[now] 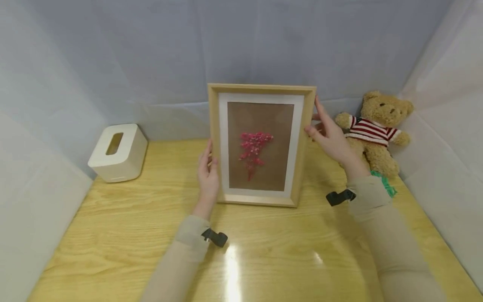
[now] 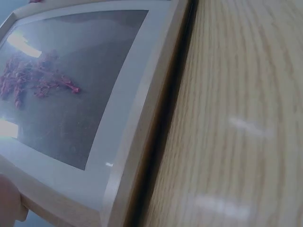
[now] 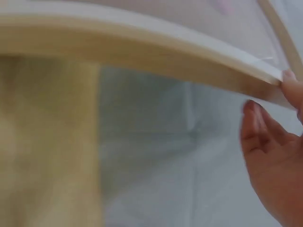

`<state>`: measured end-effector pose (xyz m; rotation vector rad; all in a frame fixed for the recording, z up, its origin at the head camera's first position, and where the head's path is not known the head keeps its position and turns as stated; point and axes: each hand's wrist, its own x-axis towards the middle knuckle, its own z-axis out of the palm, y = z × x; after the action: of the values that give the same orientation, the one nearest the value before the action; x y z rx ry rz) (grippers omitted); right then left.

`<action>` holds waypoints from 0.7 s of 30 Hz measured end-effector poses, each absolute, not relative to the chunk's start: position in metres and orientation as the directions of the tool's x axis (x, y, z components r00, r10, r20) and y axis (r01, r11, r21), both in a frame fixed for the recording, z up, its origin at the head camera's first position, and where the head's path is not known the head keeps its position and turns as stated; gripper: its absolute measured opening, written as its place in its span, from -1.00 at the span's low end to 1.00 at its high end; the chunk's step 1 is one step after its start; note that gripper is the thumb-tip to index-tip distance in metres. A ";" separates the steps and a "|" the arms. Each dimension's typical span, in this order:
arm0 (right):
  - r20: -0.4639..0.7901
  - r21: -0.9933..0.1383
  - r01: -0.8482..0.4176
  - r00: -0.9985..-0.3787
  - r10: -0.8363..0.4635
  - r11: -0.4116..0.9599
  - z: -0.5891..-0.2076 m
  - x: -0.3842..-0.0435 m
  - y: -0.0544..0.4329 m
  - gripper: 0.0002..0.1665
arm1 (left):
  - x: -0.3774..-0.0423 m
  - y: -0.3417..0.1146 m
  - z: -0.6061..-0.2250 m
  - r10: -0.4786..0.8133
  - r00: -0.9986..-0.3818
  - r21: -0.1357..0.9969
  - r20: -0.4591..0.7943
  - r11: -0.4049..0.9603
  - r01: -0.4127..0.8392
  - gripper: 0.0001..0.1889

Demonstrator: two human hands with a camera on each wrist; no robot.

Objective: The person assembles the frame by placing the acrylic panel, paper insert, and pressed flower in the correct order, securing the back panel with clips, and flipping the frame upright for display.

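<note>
A light-wood picture frame [image 1: 256, 198] with a white mat and pink dried flowers [image 1: 254, 147] on brown backing is held upright at the table's middle. My left hand [image 1: 209, 178] grips its left side, with the thumb near the front edge. On the right side, my right hand [image 1: 332, 138] holds the frame higher up, thumb on the front edge and index finger along the side. The right wrist view shows the other fingers [image 3: 258, 125] bent behind the edge. A dark strip runs between the frame's bottom edge [image 2: 151, 123] and the table in the left wrist view.
A white tissue box [image 1: 118, 153] stands at the back left of the wooden table [image 1: 113, 235]. A teddy bear [image 1: 377, 126] in a striped sweater sits at the back right, near my right forearm. Pale cloth walls [image 1: 151, 54] enclose the back and sides.
</note>
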<state>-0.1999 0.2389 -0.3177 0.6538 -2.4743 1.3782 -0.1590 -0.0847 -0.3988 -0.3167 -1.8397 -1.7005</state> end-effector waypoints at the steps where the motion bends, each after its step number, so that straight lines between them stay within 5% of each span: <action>1: 0.389 -0.736 -0.486 -0.873 -0.293 0.472 -0.326 -0.196 0.240 -0.09 | -0.156 -0.084 -0.396 -0.232 -0.791 0.824 0.566 0.151 0.545 -0.50; 11: 0.462 -0.688 -0.524 -0.850 -0.254 0.502 -0.365 -0.180 0.237 -0.04 | -0.162 -0.076 -0.419 -0.309 -0.702 0.760 0.642 0.129 0.637 -0.54; 21: 0.525 -0.711 -0.558 -0.826 -0.205 0.428 -0.372 -0.191 0.228 -0.10 | -0.156 -0.076 -0.399 -0.286 -0.726 0.776 0.625 0.132 0.616 -0.54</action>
<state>-0.1907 0.2276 -0.3723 0.6521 -2.3277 1.3605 -0.1562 -0.0757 -0.3989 -0.3209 -1.7278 -1.6775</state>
